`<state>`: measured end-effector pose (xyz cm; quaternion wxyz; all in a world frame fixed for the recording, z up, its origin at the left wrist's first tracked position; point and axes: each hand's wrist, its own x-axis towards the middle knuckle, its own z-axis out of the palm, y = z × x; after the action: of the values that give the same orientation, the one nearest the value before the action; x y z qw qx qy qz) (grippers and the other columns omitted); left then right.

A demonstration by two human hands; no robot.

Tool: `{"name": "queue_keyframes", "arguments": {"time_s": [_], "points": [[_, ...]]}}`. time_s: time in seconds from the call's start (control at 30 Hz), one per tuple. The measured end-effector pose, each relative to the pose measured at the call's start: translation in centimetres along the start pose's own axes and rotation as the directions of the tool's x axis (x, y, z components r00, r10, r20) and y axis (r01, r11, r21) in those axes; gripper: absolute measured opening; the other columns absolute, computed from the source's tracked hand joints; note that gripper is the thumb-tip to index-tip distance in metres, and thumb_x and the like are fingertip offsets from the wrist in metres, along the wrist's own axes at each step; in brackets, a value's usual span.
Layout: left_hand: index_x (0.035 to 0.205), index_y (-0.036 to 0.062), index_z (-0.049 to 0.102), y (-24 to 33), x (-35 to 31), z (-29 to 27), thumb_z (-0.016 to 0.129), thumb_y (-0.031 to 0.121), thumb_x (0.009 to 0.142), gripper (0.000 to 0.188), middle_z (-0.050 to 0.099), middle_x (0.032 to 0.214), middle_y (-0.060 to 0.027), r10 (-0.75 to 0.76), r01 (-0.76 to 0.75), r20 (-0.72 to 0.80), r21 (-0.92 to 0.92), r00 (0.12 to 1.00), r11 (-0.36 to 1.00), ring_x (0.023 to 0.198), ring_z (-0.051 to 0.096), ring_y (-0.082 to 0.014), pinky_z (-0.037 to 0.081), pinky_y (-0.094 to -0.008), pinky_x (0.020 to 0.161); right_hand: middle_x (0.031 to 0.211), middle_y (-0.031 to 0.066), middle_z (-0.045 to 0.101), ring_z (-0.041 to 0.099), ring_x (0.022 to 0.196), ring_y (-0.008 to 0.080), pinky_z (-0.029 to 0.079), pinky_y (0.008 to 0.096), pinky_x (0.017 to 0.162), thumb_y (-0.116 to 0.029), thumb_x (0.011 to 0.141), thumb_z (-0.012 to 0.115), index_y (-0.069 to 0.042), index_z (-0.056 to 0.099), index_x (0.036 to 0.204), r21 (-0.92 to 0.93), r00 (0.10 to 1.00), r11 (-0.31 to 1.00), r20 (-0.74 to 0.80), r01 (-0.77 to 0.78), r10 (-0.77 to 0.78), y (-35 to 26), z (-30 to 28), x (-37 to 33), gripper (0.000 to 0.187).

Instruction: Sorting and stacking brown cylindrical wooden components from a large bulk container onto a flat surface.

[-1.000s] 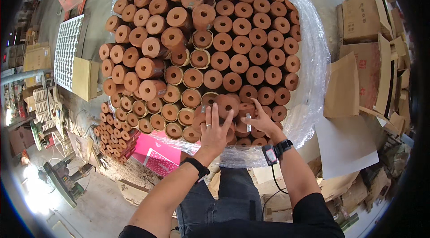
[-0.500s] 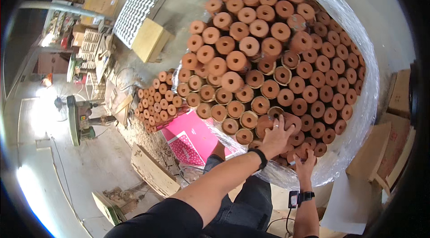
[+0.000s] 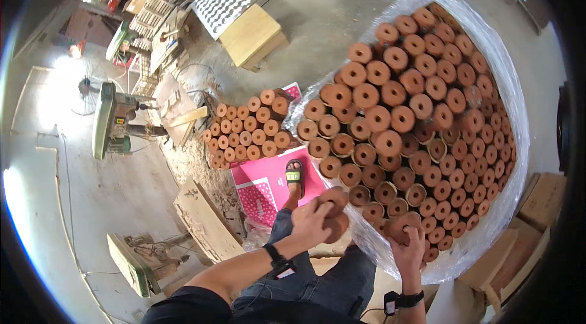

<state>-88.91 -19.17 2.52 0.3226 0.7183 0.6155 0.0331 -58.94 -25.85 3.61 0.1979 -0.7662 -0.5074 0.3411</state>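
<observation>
My left hand [image 3: 310, 225] is closed on reddish-brown cylinders [image 3: 336, 228], at least two, held over the near left edge of the plastic-wrapped stack. My fingers partly hide them. At the stack's near edge, my right hand [image 3: 408, 249] grips another reddish-brown cylinder [image 3: 400, 224], its fingers over the top. Many similar cylinders [image 3: 421, 106], each with a hole through the middle, stand packed end-up inside the clear plastic wrap [image 3: 519, 92]. Some sit higher than others, and several lower ones have pale rims. Whether they are clay or wood, I cannot tell.
Left of the wrap, a smaller group of cylinders [image 3: 245, 138] lies stacked by a pink sheet [image 3: 278, 168], where a sandalled foot [image 3: 294, 174] rests. A green machine [image 3: 110, 119], a wooden box [image 3: 253, 37] and a plank [image 3: 207, 223] stand leftward. Cardboard boxes [image 3: 519, 257] are at right.
My left hand has come off the stack and moved left, carrying cylinders. My right hand now grips a cylinder at the near edge. The view has shifted, showing more of the smaller group.
</observation>
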Motion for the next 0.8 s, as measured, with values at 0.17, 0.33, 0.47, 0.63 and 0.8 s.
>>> {"name": "queue_keyframes", "arguments": {"time_s": [0.17, 0.33, 0.47, 0.63, 0.8], "points": [[0.126, 0.0163, 0.059, -11.8, 0.1, -7.1, 0.078, 0.025, 0.065, 0.064, 0.055, 0.118, -0.0170, -0.292, 0.293, -0.025, 0.057, 0.956, 0.955, 0.105, 0.059, -0.0364, 0.049, -0.0499, 0.083, 0.123, 0.0257, 0.055, 0.055, 0.113, 0.0464, 0.049, 0.0479, 0.090, -0.013, 0.068, 0.085, -0.007, 0.061, 0.105, 0.070, 0.942, 0.946, 0.098, 0.316, -0.322, -15.5, 7.5, 9.1, 0.044], [0.125, 0.0125, 0.059, -22.6, -1.7, -14.0, 0.080, 0.022, 0.061, 0.069, 0.054, 0.117, -0.0165, -0.371, 0.369, -0.191, -0.046, 0.909, 0.928, 0.106, 0.056, -0.0370, 0.046, -0.0505, 0.088, 0.124, 0.0210, 0.056, 0.053, 0.112, 0.0422, 0.047, 0.0488, 0.093, -0.022, 0.073, 0.083, -0.011, 0.063, 0.103, -0.174, 0.791, 0.772, 0.119, 0.612, -0.600, -28.6, 21.3, 18.2, 0.037], [0.125, 0.0079, 0.055, -28.7, -2.1, -16.6, 0.077, 0.015, 0.061, 0.068, 0.052, 0.116, -0.0181, -0.517, 0.483, -0.188, -0.199, 0.835, 0.853, 0.105, 0.053, -0.0407, 0.043, -0.0508, 0.092, 0.129, 0.0204, 0.054, 0.051, 0.115, 0.0418, 0.044, 0.0487, 0.097, -0.023, 0.073, 0.081, -0.013, 0.064, 0.107, -0.346, 0.831, 0.757, 0.272, 0.555, -0.485, -30.2, 29.6, 26.2, 0.039], [0.126, 0.0026, 0.051, -34.1, -5.6, -15.6, 0.074, 0.008, 0.062, 0.068, 0.050, 0.114, -0.0219, -0.585, 0.511, -0.268, -0.300, 0.765, 0.806, 0.102, 0.053, -0.0416, 0.046, -0.0503, 0.089, 0.136, 0.0203, 0.051, 0.050, 0.120, 0.0421, 0.041, 0.0502, 0.103, -0.021, 0.074, 0.080, -0.013, 0.063, 0.110, -0.418, 0.834, 0.736, 0.402, 0.533, -0.377, -27.9, 36.6, 30.1, 0.041], [0.129, -0.0005, 0.048, -35.3, -6.9, -14.3, 0.072, 0.006, 0.062, 0.071, 0.049, 0.110, -0.0223, -0.639, 0.551, -0.168, -0.375, 0.750, 0.746, 0.097, 0.052, -0.0408, 0.047, -0.0503, 0.085, 0.142, 0.0201, 0.045, 0.048, 0.126, 0.0401, 0.036, 0.0532, 0.108, -0.014, 0.079, 0.074, -0.011, 0.062, 0.115, -0.427, 0.660, 0.508, 0.554, 0.748, -0.507, -23.5, 40.1, 29.3, 0.039]]}}
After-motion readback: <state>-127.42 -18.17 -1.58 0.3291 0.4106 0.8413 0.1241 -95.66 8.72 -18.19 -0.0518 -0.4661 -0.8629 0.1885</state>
